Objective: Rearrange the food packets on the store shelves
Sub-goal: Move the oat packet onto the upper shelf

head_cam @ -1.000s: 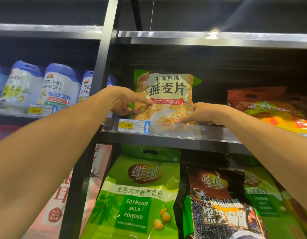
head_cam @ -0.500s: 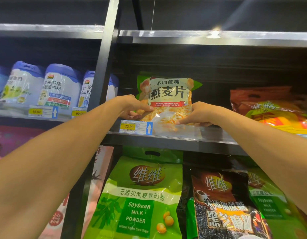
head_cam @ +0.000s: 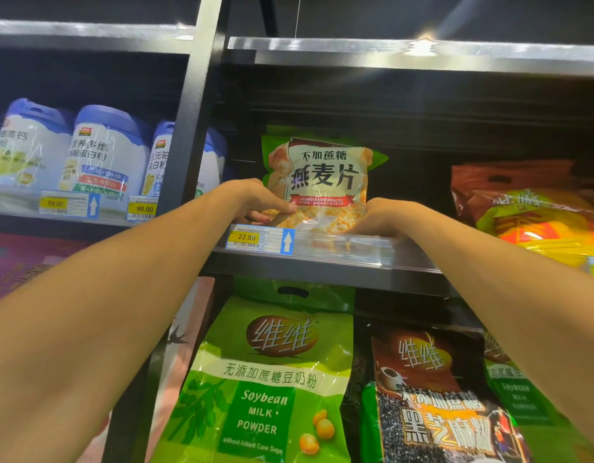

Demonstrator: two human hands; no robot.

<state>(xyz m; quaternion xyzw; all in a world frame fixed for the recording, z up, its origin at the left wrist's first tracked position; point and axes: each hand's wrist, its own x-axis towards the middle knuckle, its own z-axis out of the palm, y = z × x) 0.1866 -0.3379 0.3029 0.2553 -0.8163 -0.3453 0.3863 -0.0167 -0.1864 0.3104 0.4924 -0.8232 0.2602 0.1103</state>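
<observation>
An oatmeal packet (head_cam: 322, 175), clear and orange with a green top edge, stands upright on the upper shelf (head_cam: 322, 262) behind the 22.90 price tag. My left hand (head_cam: 252, 200) grips its lower left corner, thumb across the front. On the other side, my right hand (head_cam: 379, 217) holds the lower right corner, and its fingers are hidden behind the packet's edge. Both forearms reach up from the bottom of the view.
Orange and yellow packets (head_cam: 536, 212) lie to the right on the same shelf. White tubs with blue lids (head_cam: 102, 152) fill the left bay past a black upright post (head_cam: 188, 135). Below hang a green soybean milk powder bag (head_cam: 272, 379) and a black sesame bag (head_cam: 432, 402).
The oatmeal packet has gone further back and down onto the shelf, standing more upright, with both hands still on its lower corners.
</observation>
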